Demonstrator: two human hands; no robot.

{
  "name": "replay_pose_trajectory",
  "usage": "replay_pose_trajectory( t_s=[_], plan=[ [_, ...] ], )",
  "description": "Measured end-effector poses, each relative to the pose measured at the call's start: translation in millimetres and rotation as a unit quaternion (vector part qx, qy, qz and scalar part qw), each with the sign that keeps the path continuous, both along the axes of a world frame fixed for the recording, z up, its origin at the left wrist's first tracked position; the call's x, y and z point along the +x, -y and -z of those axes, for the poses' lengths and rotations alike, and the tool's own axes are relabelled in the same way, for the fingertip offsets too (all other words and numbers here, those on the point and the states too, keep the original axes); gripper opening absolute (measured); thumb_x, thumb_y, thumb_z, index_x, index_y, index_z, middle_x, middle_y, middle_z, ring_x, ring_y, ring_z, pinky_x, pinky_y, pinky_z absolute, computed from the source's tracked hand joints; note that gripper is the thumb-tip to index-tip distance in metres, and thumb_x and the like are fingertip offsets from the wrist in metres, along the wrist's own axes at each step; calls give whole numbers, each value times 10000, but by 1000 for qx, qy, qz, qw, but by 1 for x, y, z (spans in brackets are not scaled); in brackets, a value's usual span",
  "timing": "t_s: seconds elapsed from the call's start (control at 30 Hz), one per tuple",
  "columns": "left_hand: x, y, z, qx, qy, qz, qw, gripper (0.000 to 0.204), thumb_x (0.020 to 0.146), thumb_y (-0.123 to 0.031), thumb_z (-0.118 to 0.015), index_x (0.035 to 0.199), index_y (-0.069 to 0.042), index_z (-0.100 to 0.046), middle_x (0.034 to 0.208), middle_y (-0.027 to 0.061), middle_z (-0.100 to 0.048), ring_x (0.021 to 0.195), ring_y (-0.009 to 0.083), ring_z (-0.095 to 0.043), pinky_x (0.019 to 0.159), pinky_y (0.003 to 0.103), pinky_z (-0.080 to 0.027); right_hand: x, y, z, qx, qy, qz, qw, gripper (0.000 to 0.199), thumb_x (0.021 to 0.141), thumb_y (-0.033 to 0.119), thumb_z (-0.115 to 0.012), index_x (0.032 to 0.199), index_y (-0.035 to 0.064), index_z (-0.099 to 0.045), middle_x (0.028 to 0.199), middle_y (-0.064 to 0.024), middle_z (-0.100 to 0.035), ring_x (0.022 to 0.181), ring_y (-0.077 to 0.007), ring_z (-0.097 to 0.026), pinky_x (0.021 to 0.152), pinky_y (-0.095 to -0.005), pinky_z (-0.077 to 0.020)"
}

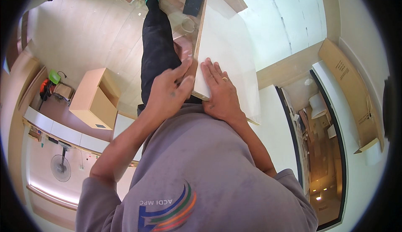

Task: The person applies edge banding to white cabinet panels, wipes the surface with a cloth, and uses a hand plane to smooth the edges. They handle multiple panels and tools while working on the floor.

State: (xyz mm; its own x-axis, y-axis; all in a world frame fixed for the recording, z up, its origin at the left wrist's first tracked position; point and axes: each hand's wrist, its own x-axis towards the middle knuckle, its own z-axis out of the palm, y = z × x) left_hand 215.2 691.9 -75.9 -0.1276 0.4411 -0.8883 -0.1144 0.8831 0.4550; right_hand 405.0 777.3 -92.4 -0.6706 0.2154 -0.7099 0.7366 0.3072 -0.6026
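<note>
A white panel point(228, 39) with a bare, wood-coloured edge slants away in front of my body. My right hand point(220, 92) lies on its white face near the close corner, fingers stretched out and the palm by the edge. Beside the panel's left edge is my left hand point(171, 87), its fingers bent and slightly blurred. Something brownish shows between those fingers, but its kind is not clear. Just beyond, a reddish-brown object point(183, 46) sits between my dark-trousered leg point(157, 43) and the panel, partly hidden.
On the floor ahead are a dark rectangular piece point(193, 4) and a pale ring-shaped object point(188, 24). An open cardboard box point(94, 100) stands to the left, near a fan point(61, 168). At right, flattened cardboard point(349, 92) lies beyond a black-framed opening point(341, 169).
</note>
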Motion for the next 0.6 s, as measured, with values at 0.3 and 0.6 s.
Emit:
replay_pose_trajectory(
  t_s=[0.3,0.6],
  plan=[
    [13,-60,309,49,-55,20,997,494,985,-377,-530,1303,-30,-681,903,207,-747,775,353,-736,756,453,-570,-7,-12,4,4,6,-17,1000,1050,627,56,-732,1601,45,-340,1679,-185,-321,1515,-447,-354,1205,-583,-354],
    [-18,-11,110,25,12,15,1000,547,953,-364,-596,1384,-32,-652,1107,242,-728,975,350,-719,903,395,-549,-5,6,5,-23,25,9,999,1043,610,17,-729,1587,24,-364,1684,-179,-319,1525,-426,-352,1214,-577,-345]
  ],
)
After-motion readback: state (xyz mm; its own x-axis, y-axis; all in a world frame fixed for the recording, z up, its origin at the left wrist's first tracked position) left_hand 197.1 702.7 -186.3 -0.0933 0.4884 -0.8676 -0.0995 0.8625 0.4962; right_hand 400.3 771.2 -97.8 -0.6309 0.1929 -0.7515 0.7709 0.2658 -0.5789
